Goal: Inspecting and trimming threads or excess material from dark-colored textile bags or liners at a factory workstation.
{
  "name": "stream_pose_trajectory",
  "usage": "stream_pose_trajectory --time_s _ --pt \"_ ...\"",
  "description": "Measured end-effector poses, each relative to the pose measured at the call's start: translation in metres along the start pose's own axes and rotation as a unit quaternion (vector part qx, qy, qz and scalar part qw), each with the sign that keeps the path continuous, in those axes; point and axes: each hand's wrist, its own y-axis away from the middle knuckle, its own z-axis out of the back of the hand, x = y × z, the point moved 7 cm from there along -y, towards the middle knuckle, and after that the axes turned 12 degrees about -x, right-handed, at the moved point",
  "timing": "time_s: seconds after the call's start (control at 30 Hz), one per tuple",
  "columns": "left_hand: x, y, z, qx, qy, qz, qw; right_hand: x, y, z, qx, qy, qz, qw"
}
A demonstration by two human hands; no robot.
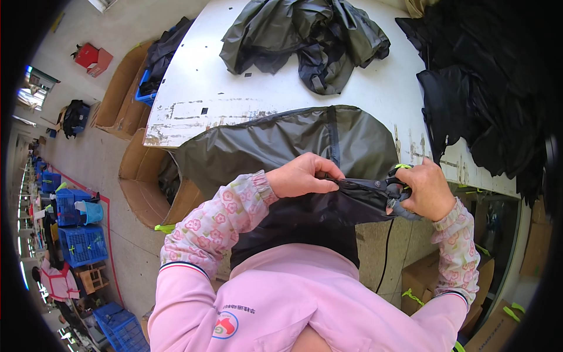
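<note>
A dark olive sheet of thin, shiny fabric [258, 141] drapes over the near edge of the white table and down in front of me. My left hand [302, 176] pinches a gathered edge of it between thumb and fingers. In my right hand [429, 190] is a pair of black-handled scissors [378, 184], with cloth or tape around the handle. Their blades point left along the fabric edge, and the tips come close to my left fingertips. How far the blades are apart is hard to make out.
On the white table [193, 88] lies a crumpled olive fabric pile [311, 35]. Black fabric [469, 100] heaps at the right. Cardboard boxes [138, 176] stand left of the table, with blue crates [82, 243] farther left. A black cord [385, 258] hangs below the fabric.
</note>
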Motion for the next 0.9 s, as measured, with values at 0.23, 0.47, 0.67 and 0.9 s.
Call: stream_pose_trajectory --time_s 0.23,0.47,0.67,0.9 --pt "-0.004 -0.007 -0.007 -0.015 -0.047 -0.009 0.999 0.013 -0.014 -0.01 -0.053 -0.174 -0.089 0.979" --pt "0.0 0.083 0.085 -0.4 -0.137 -0.269 0.865 0.016 -0.016 -0.068 -0.101 -0.39 -0.196 0.894" --pt "0.124 0.23 0.149 -0.707 -0.213 -0.075 0.67 0.003 0.001 -0.08 -0.102 -0.367 -0.235 0.894" --pt "0.202 0.264 0.149 -0.732 -0.04 0.032 0.68 0.04 0.01 -0.123 -0.043 -0.31 -0.193 0.93"
